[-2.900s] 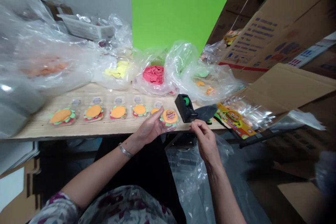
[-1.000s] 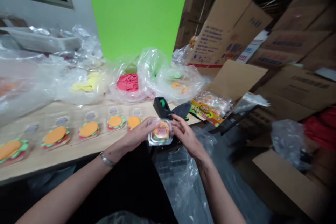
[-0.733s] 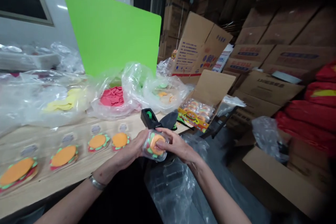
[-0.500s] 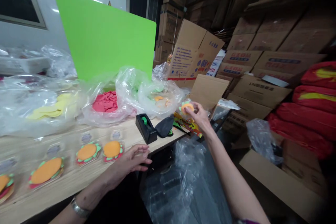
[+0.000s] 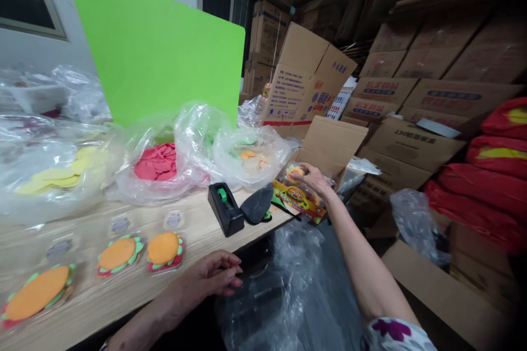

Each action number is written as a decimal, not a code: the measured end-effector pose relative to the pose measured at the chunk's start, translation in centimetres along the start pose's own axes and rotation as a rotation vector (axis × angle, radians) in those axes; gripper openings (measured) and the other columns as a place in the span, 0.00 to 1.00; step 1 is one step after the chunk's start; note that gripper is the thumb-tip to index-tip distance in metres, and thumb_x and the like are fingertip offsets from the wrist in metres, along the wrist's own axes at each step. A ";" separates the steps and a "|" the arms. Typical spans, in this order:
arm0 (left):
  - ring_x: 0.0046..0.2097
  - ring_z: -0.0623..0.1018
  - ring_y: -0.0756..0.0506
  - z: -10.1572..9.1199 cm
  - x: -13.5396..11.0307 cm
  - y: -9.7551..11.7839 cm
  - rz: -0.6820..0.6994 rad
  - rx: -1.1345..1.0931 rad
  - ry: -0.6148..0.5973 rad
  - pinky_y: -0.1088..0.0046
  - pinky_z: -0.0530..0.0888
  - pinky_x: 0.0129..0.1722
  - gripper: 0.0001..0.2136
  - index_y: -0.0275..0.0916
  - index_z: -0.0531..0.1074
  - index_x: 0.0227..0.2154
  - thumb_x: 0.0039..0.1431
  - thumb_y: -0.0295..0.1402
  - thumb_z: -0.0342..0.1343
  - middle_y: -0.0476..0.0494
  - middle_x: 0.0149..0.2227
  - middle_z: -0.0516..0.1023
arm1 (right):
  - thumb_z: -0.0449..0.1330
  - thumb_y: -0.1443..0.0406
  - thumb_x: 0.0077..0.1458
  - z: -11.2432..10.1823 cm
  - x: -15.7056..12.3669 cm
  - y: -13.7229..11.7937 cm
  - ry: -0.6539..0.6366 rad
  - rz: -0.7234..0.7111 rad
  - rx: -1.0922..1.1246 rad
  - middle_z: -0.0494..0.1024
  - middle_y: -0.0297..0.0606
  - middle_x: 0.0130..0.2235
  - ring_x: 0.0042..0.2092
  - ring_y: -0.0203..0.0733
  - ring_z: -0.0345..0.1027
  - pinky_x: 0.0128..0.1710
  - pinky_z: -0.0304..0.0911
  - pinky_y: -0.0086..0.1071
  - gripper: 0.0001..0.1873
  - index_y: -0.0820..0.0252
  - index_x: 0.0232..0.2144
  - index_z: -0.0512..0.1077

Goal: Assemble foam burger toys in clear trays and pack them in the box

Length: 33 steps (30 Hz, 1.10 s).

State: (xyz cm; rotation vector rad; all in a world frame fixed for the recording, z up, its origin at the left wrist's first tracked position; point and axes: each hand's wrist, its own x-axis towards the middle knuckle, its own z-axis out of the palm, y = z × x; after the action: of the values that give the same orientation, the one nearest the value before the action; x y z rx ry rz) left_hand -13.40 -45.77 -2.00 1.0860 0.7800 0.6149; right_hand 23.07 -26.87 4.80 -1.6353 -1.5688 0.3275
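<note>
At three o'clock the right hand [image 5: 313, 178] wraps a clear burger pack [image 5: 294, 173], fingers covering much of it, so we can't make out the whole pack! Down at seven, the left hand [image 5: 209, 277] trails off the bottom edge at the forearm, and at five a floral sleeve [image 5: 391, 332] is cut off too. Out at nine, a bag of yellow foam pieces [image 5: 41, 178] runs past the left edge. At one o'clock, the open carton's [image 5: 310, 74] blue print is too small to read!
</note>
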 end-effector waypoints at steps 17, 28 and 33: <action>0.46 0.74 0.44 -0.7 -5.1 -0.7 -0.002 0.034 0.006 0.64 0.70 0.48 0.17 0.38 0.69 0.43 0.55 0.42 0.57 0.41 0.45 0.72 | 0.53 0.49 0.54 3.4 -8.9 -6.9 0.283 -0.270 -0.020 0.76 0.45 0.36 0.39 0.45 0.69 0.41 0.65 0.39 0.22 0.62 0.30 0.72; 0.44 0.75 0.45 -2.1 -12.3 -5.6 -0.004 -0.170 0.230 0.67 0.70 0.45 0.16 0.37 0.70 0.42 0.53 0.40 0.60 0.40 0.44 0.74 | 0.56 0.51 0.52 18.0 -21.0 -17.1 -0.895 0.210 0.581 0.69 0.31 0.15 0.10 0.26 0.52 0.08 0.45 0.20 0.20 0.62 0.22 0.66; 0.45 0.76 0.43 -3.1 -13.0 -6.2 0.054 -0.311 0.286 0.64 0.71 0.47 0.15 0.37 0.71 0.41 0.53 0.39 0.60 0.38 0.45 0.73 | 0.60 0.54 0.47 18.7 -20.3 -17.4 -0.915 0.278 0.642 0.71 0.31 0.15 0.10 0.24 0.51 0.08 0.43 0.20 0.16 0.63 0.23 0.68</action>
State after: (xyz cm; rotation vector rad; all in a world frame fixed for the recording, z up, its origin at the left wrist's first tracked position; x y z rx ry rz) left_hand -23.20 -56.30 -5.29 0.7434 0.8682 0.9181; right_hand -5.78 -40.59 -1.67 -1.2089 -1.5652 1.7205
